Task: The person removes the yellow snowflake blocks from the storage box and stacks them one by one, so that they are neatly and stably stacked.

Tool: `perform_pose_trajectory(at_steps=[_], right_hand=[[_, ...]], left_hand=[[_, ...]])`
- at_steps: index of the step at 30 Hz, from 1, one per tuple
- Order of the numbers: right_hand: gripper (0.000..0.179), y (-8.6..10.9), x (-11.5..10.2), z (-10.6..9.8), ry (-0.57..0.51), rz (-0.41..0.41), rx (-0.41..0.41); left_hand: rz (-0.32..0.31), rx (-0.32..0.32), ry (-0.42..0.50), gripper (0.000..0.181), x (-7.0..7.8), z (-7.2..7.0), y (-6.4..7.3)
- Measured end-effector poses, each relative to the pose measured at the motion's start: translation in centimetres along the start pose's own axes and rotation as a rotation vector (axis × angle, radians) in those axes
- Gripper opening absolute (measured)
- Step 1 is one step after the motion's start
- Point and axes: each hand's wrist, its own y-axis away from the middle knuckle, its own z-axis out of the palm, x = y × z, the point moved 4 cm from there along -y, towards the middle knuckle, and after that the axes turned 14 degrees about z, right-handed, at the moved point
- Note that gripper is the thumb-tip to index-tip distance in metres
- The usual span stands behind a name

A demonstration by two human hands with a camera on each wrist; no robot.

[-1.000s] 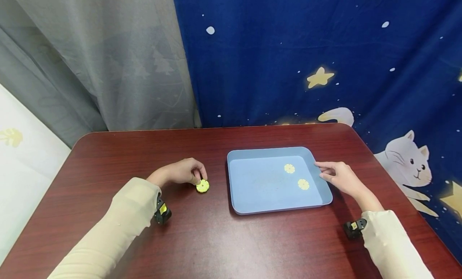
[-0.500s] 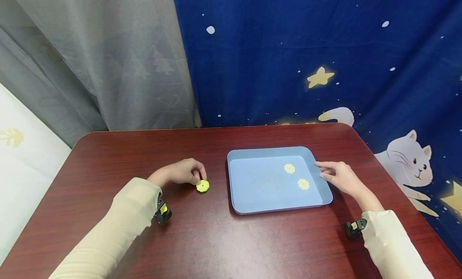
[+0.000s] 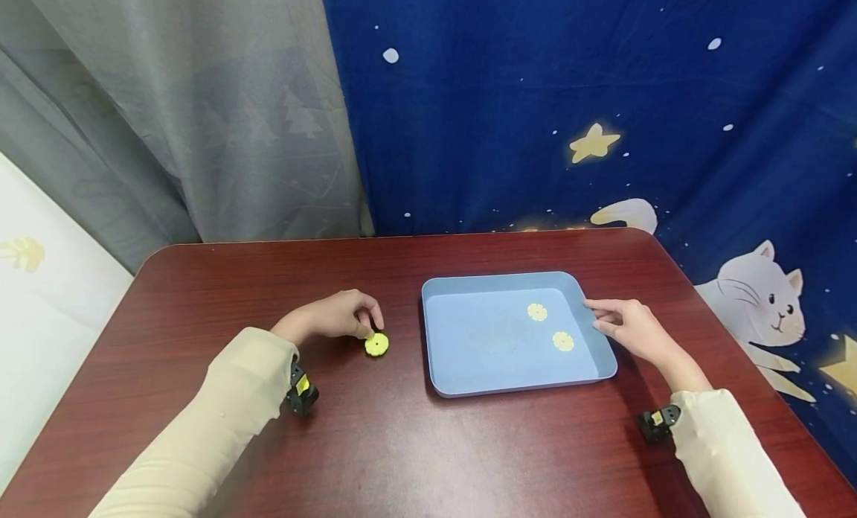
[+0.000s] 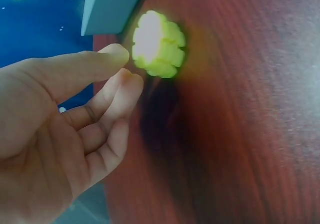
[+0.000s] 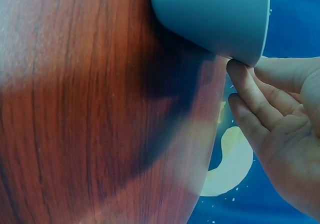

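Observation:
A yellow-green disc (image 3: pixel 377 344) with a notched, flower-like rim lies on the table left of the tray. It looks thick in the left wrist view, as if in two layers. Beside it is my left hand (image 3: pixel 341 315), thumb and fingers close to the disc (image 4: pixel 159 44) with a small gap between. My right hand (image 3: pixel 632 326) pinches the right rim of a blue tray (image 3: pixel 495 390); the right wrist view has thumb and fingertips on either side of the tray's wall (image 5: pixel 215 21). Inside the tray lie two pale yellow flower-shaped discs, an upper one (image 3: pixel 537 312) and a lower one (image 3: pixel 563 341).
The reddish-brown wooden table (image 3: pixel 428 458) has a rounded far edge. Behind it hang a grey curtain (image 3: pixel 254 131) and a blue star-patterned curtain (image 3: pixel 482 116). Small black cameras sit on both wrists, the left one (image 3: pixel 301 391) and the right one (image 3: pixel 656 424).
My left fingers have lifted slightly off the yellow-green disc, which they touched before. The disc has barely moved. My right hand and the tray stay in place.

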Motion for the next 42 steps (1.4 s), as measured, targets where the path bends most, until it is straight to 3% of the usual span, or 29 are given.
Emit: perform_pose_trajectory(at_steps=[6,12,29,35,42], right_hand=[[0.039,0.0,0.3,0.1,0.007,0.007,-0.002],[0.039,0.1,0.3,0.1,0.008,0.010,-0.009],[0.039,0.2,0.2,0.1,0.003,0.010,-0.011],[0.039,0.1,0.0,0.1,0.003,0.016,-0.008],[0.039,0.1,-0.2,-0.1,-0.003,0.012,-0.007]], left_hand=[[0.003,0.026,-0.024,0.013,1.2,-0.5,-0.8],[0.051,0.035,-0.029,0.012,3.2,-0.4,-2.3],[0.172,-0.003,-0.063,0.017,6.6,1.9,-9.0],[0.131,-0.041,-0.081,0.019,7.2,3.2,-11.4],[0.066,-0.056,-0.040,0.022,7.1,4.8,-13.7]])
